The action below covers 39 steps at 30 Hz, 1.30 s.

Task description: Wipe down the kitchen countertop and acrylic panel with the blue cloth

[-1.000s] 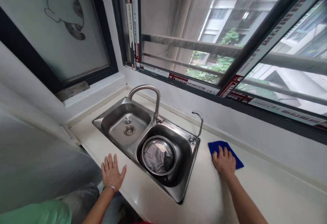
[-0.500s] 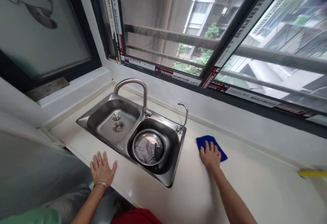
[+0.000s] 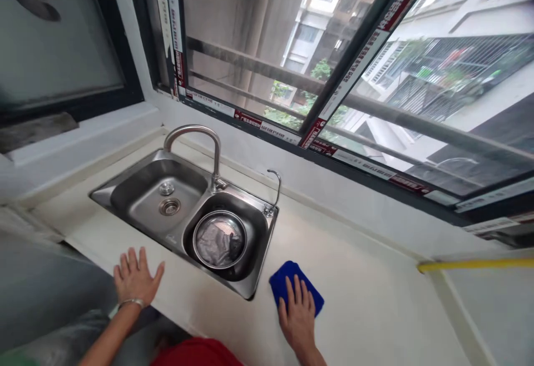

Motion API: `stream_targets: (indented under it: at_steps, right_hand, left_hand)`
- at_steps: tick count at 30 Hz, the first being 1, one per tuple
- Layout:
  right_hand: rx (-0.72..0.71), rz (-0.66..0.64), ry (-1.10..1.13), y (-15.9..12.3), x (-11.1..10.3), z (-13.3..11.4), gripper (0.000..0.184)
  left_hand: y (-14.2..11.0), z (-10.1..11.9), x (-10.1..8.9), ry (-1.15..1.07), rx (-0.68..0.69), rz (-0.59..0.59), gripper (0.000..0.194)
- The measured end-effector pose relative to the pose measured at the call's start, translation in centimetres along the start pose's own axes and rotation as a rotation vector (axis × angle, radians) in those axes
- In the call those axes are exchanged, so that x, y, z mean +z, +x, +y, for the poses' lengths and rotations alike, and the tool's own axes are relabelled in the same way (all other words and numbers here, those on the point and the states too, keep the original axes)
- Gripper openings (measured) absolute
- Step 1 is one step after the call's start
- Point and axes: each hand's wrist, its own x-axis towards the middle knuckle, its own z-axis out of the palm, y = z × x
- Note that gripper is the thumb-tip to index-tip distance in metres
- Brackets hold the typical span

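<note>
My right hand [image 3: 297, 311] lies flat on a folded blue cloth [image 3: 284, 277], its fingers stretched forward and pressing it to the white countertop [image 3: 359, 288]. The cloth is to the right of the sink's near corner. My left hand [image 3: 137, 278], with a bracelet at the wrist, rests palm down with spread fingers at the counter's front edge and holds nothing. Between the hands is a steel double sink [image 3: 189, 246]. A round metal strainer basin [image 3: 196, 239] with grey, crumpled material inside stands in its right bowl.
A curved faucet [image 3: 217, 154] rises behind the sink, and a thin small spout [image 3: 278, 185] stands at its back right corner. The window frame [image 3: 267, 128] runs along the back wall. A yellow strip [image 3: 471, 265] is at the far right.
My right hand has drawn the blue cloth across the counter toward me. The left hand stays at the front edge. The view has turned somewhat to the right.
</note>
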Motion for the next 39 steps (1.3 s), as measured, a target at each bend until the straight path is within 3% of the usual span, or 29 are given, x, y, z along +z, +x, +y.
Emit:
stream_targets:
  at_steps: [39]
  right_hand:
    - [0.025,0.149,0.06,0.34,0.32,-1.17,0.067]
  left_hand:
    - [0.01,-0.77,0.65,0.041,0.01,-0.001,0.079]
